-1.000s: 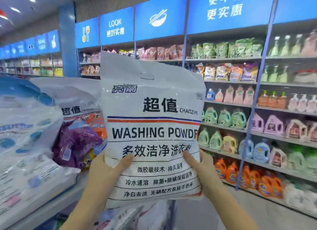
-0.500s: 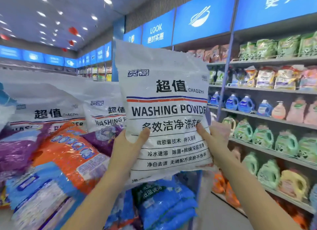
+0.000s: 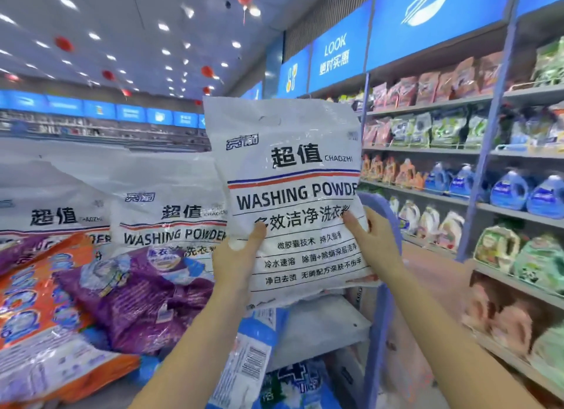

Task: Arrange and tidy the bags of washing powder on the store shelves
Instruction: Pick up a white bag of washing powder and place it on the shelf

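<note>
A white bag of washing powder [image 3: 293,176] is upright in the air, label toward me, above the end of the shelf. My left hand [image 3: 236,265] grips its lower left edge, thumb on the front. My right hand [image 3: 374,240] grips its lower right edge, thumb also on the front. Two more white bags [image 3: 171,213] of the same brand stand upright on the shelf to the left, one further left [image 3: 52,204]. In front of them lie a purple bag [image 3: 137,298] and an orange bag [image 3: 39,317].
Blue bags [image 3: 253,347] sit on the lower shelf beneath the held bag. A blue shelf post [image 3: 381,301] stands just right of my hands. Across the aisle, wall shelves [image 3: 488,207] carry detergent bottles and pouches. Red lanterns hang from the ceiling.
The view has swung left and up; more of the left shelf and the ceiling shows. The held bag stays in both hands and now sits closer to the standing white bags.
</note>
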A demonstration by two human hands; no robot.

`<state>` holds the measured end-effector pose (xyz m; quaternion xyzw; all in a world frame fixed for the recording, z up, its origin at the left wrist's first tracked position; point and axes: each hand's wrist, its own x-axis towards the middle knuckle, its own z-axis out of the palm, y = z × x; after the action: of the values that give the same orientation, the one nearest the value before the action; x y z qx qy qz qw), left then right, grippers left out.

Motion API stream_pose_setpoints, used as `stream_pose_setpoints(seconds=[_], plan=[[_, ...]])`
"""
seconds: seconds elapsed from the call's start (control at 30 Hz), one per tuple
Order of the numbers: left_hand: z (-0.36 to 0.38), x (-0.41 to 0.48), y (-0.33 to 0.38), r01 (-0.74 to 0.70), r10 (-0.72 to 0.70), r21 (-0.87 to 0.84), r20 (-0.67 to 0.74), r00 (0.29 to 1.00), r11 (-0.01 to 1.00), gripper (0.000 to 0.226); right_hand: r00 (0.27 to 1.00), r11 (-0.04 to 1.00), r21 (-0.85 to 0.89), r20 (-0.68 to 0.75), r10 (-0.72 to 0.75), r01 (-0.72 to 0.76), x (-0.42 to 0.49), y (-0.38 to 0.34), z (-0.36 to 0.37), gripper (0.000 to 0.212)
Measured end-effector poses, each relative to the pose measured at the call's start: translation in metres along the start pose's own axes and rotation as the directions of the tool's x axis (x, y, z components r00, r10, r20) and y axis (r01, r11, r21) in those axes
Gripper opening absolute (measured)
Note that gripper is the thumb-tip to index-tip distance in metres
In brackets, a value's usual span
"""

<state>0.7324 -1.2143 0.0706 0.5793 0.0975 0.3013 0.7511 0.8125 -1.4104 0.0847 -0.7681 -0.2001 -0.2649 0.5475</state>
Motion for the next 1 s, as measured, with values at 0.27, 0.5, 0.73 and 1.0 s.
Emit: stream_pose_setpoints(seconds=[0.27, 0.5, 0.73, 1.0], plan=[[0.009, 0.007, -0.061, -0.031, 0.049, 0.245, -0.067, 0.997, 0.969, 0.043, 0.993, 0.995, -0.063, -0.095, 0.074, -0.080, -0.031, 0.065, 0.042, 0.036], [0.013, 0.004, -0.063, 0.062, -0.027, 0.402, -0.091, 0.995, 0.913, 0.077, 0.963, 0.996, -0.038, -0.260, 0.069, -0.082, -0.033, 0.069, 0.045, 0.035], [0.007, 0.002, -0.067, 0.157, -0.187, 0.379, 0.045, 0.981, 0.912, 0.089, 0.949, 0.987, -0.160, -0.313, -0.046, -0.005, -0.058, 0.060, 0.049, 0.053], [-0.029, -0.040, -0.061, -0.198, 0.111, 0.232, 0.344, 0.932, 0.952, 0.080, 0.942, 0.648, -0.705, 0.088, -0.323, 0.288, -0.090, 0.034, 0.097, 0.068]])
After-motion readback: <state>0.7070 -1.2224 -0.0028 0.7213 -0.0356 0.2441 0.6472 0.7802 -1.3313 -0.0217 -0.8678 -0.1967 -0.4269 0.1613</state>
